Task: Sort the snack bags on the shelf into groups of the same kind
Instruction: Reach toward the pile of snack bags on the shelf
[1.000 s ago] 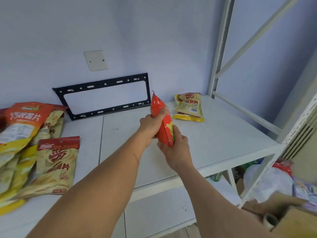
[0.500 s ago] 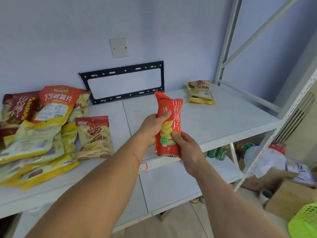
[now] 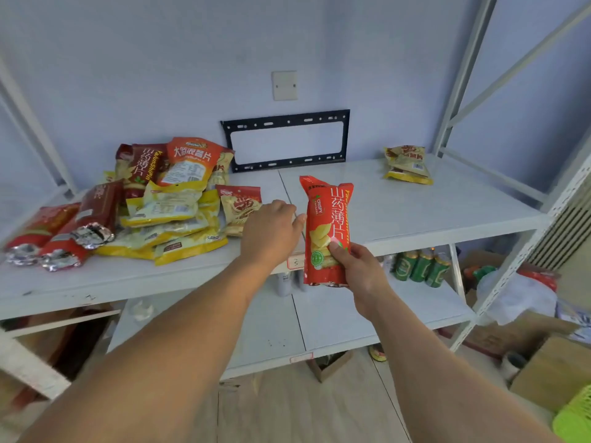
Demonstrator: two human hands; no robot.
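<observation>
My right hand [image 3: 358, 270] grips the lower part of a red snack bag [image 3: 326, 219] and holds it upright in front of the white shelf [image 3: 415, 215]. My left hand [image 3: 271, 230] hovers just left of that bag, fingers relaxed, holding nothing. A mixed pile of snack bags [image 3: 172, 199] lies on the left of the shelf: yellow ones, an orange-topped one [image 3: 192, 161], dark red ones [image 3: 144, 164] and red foil-ended packs [image 3: 64, 231]. A small yellow bag with a red top [image 3: 240, 209] lies at the pile's right edge. Two yellow bags [image 3: 407, 164] sit stacked at the shelf's back right.
A black metal bracket [image 3: 287, 139] leans against the wall behind the shelf. Green cans [image 3: 419, 266] stand on the lower shelf. Cardboard boxes [image 3: 550, 369], a white plastic bag [image 3: 518, 292] and a green basket [image 3: 575, 417] sit on the floor at right.
My left hand has let go of the red bag and moved slightly left. The right hand alone now holds it. The view has pulled back and swung left, showing more of the pile.
</observation>
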